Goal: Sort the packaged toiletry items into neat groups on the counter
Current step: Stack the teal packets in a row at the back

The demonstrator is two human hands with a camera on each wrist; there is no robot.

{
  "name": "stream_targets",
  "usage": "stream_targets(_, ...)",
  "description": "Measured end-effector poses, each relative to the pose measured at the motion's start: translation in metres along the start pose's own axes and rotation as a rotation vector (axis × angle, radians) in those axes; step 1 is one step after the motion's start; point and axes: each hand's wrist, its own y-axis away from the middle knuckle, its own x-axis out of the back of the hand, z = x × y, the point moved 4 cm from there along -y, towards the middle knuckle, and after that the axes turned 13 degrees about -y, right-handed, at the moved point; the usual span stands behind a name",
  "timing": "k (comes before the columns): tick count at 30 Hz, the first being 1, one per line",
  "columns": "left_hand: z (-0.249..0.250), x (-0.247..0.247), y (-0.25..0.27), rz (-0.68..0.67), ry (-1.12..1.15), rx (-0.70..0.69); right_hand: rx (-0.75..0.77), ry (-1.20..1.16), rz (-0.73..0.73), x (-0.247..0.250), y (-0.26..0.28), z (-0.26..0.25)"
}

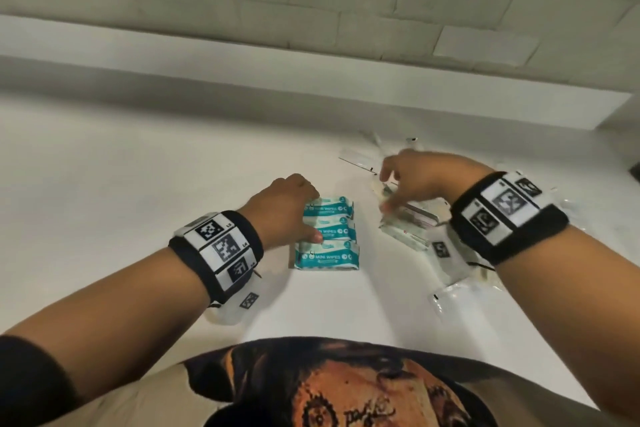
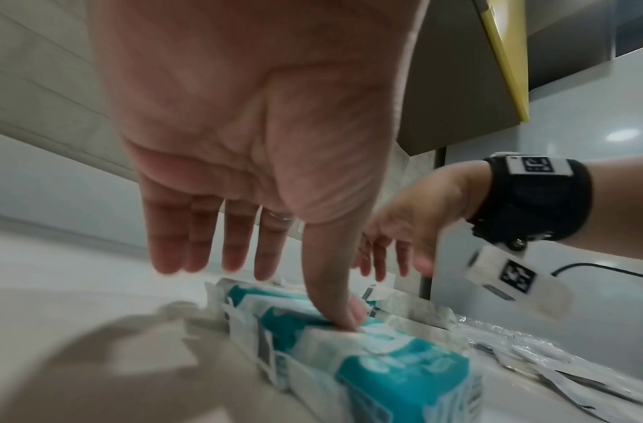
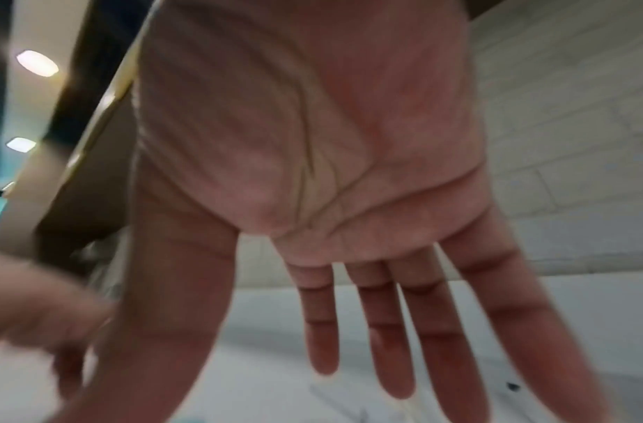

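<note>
Teal wipes packs (image 1: 327, 236) under left hand (image 1: 287, 210) (thumb touching), right pile (image 1: 408, 218) blurred

The counter (image 1: 138, 166) is viewed from above by head cam; wrist cams sit close under each palm, facing fwd. Teal wipes packs (image 1: 327, 236) are shared by head & left views.

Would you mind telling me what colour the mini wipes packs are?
The mini wipes packs are teal with white panels and lettering, clearest in the head view.
</note>
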Motion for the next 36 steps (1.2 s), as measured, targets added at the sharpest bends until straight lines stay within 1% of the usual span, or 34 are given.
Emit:
stream_targets(1,0.003,-0.001,-0.003,-0.029,-0.005,-0.018,-0.061,0.074,-0.044,-0.009,0.006,0.011)
stream_targets(3,0.008,-0.003,-0.008,-0.075,-0.003,-0.044,-0.091,0.2,-0.089,-0.031,0.011,0.024)
stream_targets(5,0.011,-0.004,-0.011,-0.089,-0.001,-0.064,-0.083,0.161,-0.058,-0.035,0.009,0.032)
stream_targets(6,0.012,-0.004,-0.012,-0.091,-0.003,-0.074,-0.082,0.075,-0.031,-0.029,0.009,0.034)
stream_targets(8,0.011,-0.004,-0.014,-0.092,0.001,-0.083,-0.078,-0.212,-0.018,-0.015,0.003,0.038)
stream_targets(9,0.01,-0.003,-0.014,-0.086,0.005,-0.085,-0.068,-0.395,-0.042,-0.01,0.0,0.038)
stream_targets(11,0.009,-0.004,-0.015,-0.07,-0.006,-0.091,-0.057,-0.75,-0.152,-0.012,-0.007,0.033)
stream_targets(12,0.008,-0.005,-0.015,-0.064,-0.015,-0.094,-0.07,-0.871,-0.209,-0.016,-0.011,0.03)
stream_targets(13,0.007,-0.005,-0.014,-0.06,-0.021,-0.096,-0.091,-0.945,-0.249,-0.022,-0.017,0.028)
stream_targets(15,0.005,-0.007,-0.014,-0.058,-0.024,-0.095,-0.14,-1.003,-0.27,-0.032,-0.028,0.024)
stream_targets(18,0.003,-0.008,-0.014,-0.068,-0.035,-0.101,-0.154,-0.946,-0.306,-0.036,-0.037,0.015)
stream_targets(20,0.004,-0.007,-0.014,-0.072,-0.045,-0.11,-0.13,-0.826,-0.341,-0.032,-0.042,0.011)
stream_targets(21,0.003,-0.007,-0.015,-0.071,-0.044,-0.113,-0.114,-0.766,-0.322,-0.029,-0.046,0.008)
stream_targets(23,0.003,-0.005,-0.015,-0.056,-0.051,-0.118,-0.069,-0.708,-0.174,-0.017,-0.056,0.001)
stream_targets(25,0.004,-0.003,-0.014,-0.013,-0.099,-0.119,-0.01,-0.709,-0.022,-0.009,-0.063,-0.011)
stream_targets(27,0.005,0.0,-0.013,0.022,-0.146,-0.122,0.047,-0.642,0.007,-0.015,-0.069,-0.027)
stream_targets(29,0.007,0.002,-0.014,0.021,-0.17,-0.137,0.095,-0.383,0.008,-0.025,-0.075,-0.037)
stream_targets(31,0.009,0.0,-0.014,-0.02,-0.163,-0.163,0.122,-0.181,0.072,-0.023,-0.073,-0.038)
stream_targets(32,0.009,0.0,-0.014,-0.056,-0.143,-0.171,0.12,-0.15,0.098,-0.016,-0.065,-0.035)
stream_targets(33,0.009,-0.002,-0.013,-0.095,-0.117,-0.173,0.114,-0.137,0.109,-0.01,-0.056,-0.028)
stream_targets(34,0.009,-0.002,-0.013,-0.119,-0.096,-0.172,0.093,-0.122,0.084,-0.005,-0.045,-0.018)
stream_targets(36,0.01,-0.002,-0.014,-0.132,-0.083,-0.167,0.002,-0.035,-0.045,-0.01,-0.021,0.002)
